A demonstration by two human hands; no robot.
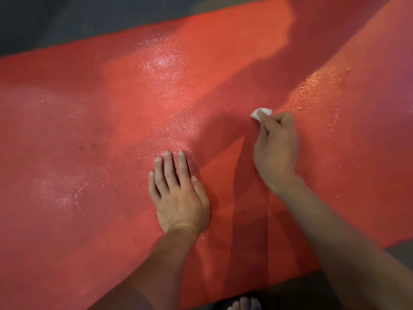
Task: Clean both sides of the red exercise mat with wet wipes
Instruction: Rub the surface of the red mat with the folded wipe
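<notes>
The red exercise mat fills most of the view, its textured surface glistening wet in patches. My left hand lies flat on the mat near the middle, fingers straight and pressing down. To its right, my right hand pinches a small crumpled white wet wipe against the mat. Only the top of the wipe shows past my fingers. On the right, the mat rises in a fold or raised section.
Dark grey floor borders the mat along the top left and again at the bottom right. Toes of a foot show at the bottom edge, just off the mat's near border.
</notes>
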